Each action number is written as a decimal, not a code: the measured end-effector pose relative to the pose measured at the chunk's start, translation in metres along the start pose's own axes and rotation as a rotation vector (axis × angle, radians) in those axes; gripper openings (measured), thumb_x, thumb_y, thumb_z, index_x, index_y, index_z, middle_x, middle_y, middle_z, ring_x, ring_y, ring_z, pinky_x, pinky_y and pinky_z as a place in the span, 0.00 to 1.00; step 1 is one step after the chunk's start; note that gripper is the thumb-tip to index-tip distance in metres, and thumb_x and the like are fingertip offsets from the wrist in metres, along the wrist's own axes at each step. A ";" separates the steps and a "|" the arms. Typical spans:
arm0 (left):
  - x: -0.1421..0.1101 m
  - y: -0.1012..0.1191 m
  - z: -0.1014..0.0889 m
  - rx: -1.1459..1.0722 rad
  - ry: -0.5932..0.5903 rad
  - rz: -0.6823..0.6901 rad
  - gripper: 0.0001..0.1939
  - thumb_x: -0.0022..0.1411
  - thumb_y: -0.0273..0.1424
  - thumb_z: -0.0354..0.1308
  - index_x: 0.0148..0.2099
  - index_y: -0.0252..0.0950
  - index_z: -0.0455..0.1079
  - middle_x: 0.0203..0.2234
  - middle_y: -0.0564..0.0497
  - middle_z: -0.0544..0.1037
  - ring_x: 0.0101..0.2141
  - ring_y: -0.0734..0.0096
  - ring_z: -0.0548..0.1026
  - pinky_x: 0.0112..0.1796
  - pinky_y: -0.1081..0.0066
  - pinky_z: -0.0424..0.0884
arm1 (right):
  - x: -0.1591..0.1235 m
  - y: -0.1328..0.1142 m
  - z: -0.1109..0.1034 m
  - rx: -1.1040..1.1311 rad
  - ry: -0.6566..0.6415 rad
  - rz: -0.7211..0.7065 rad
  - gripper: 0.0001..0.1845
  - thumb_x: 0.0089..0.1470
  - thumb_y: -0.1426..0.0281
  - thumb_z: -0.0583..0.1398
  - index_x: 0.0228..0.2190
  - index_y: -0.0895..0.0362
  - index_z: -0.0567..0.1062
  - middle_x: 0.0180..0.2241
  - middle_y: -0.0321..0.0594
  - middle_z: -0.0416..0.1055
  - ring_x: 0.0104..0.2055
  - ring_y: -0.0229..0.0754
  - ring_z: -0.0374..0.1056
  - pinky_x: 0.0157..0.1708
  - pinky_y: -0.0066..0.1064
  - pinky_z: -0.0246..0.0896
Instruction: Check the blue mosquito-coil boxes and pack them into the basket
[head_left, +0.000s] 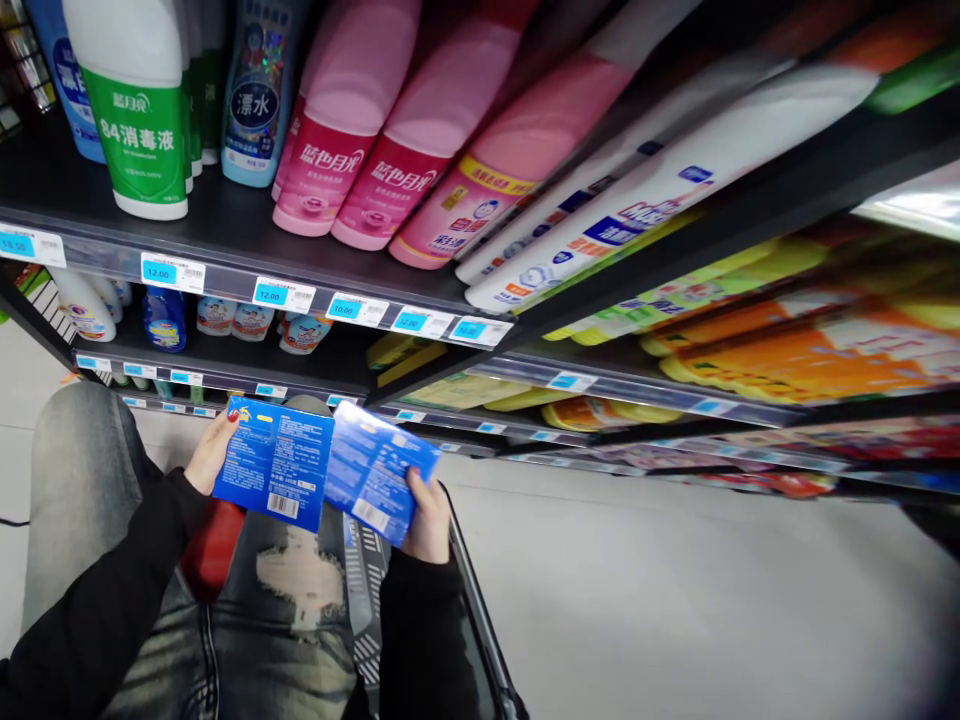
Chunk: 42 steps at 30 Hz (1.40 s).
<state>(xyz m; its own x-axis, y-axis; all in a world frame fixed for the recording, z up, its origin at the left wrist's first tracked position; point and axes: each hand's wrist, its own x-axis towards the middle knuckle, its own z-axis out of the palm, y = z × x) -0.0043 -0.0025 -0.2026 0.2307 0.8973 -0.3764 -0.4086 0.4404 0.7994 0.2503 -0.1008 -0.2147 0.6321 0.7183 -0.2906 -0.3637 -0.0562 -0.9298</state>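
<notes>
Two flat blue printed packs are held up over my lap, their text and barcodes facing me. My left hand (213,452) is closed on the left edge of the left blue pack (274,460). At the right edge of the right blue pack (379,470), my right hand (427,515) grips it with the thumb on its front. The inner edges of the packs meet or slightly overlap. The right pack is tilted and a little blurred. What the packs contain cannot be read.
A shelf (225,235) ahead bears a white-and-green disinfectant bottle (142,130), pink bottles (330,150) and white bottles (555,240). Price tags (281,294) line its edge. Orange packs (810,350) stand on shelves to the right. A dark shopping basket (480,610) is beside my leg.
</notes>
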 end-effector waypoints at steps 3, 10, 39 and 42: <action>-0.003 -0.003 0.005 0.008 -0.009 -0.047 0.24 0.47 0.49 0.61 0.38 0.35 0.71 0.29 0.50 0.78 0.32 0.65 0.75 0.37 0.67 0.69 | -0.016 0.010 0.029 -0.028 -0.161 0.059 0.19 0.39 0.59 0.67 0.35 0.53 0.75 0.33 0.37 0.77 0.36 0.50 0.72 0.41 0.44 0.65; 0.004 -0.016 -0.003 0.223 0.058 0.049 0.22 0.51 0.52 0.56 0.39 0.40 0.61 0.26 0.57 0.72 0.29 0.70 0.71 0.35 0.69 0.66 | -0.031 0.039 0.074 0.000 -0.326 0.004 0.27 0.45 0.49 0.60 0.43 0.51 0.72 0.43 0.39 0.74 0.47 0.49 0.68 0.49 0.42 0.61; -0.004 -0.008 0.000 -0.145 -0.225 -0.279 0.32 0.48 0.30 0.65 0.56 0.40 0.60 0.37 0.50 0.78 0.38 0.63 0.76 0.40 0.67 0.69 | -0.023 0.024 0.078 0.065 -0.335 0.256 0.23 0.40 0.56 0.66 0.37 0.55 0.75 0.38 0.39 0.77 0.41 0.48 0.71 0.45 0.38 0.63; -0.005 -0.008 0.002 -0.113 -0.218 -0.244 0.31 0.47 0.29 0.65 0.54 0.38 0.62 0.33 0.50 0.79 0.33 0.65 0.76 0.36 0.68 0.69 | -0.024 0.022 0.074 0.039 -0.357 0.239 0.26 0.39 0.55 0.66 0.39 0.55 0.74 0.38 0.38 0.76 0.40 0.47 0.71 0.44 0.37 0.63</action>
<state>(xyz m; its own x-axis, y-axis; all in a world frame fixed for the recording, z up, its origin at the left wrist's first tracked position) -0.0006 -0.0111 -0.2065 0.5115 0.7430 -0.4316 -0.4108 0.6526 0.6367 0.1768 -0.0681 -0.2120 0.2532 0.8835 -0.3942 -0.5013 -0.2286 -0.8345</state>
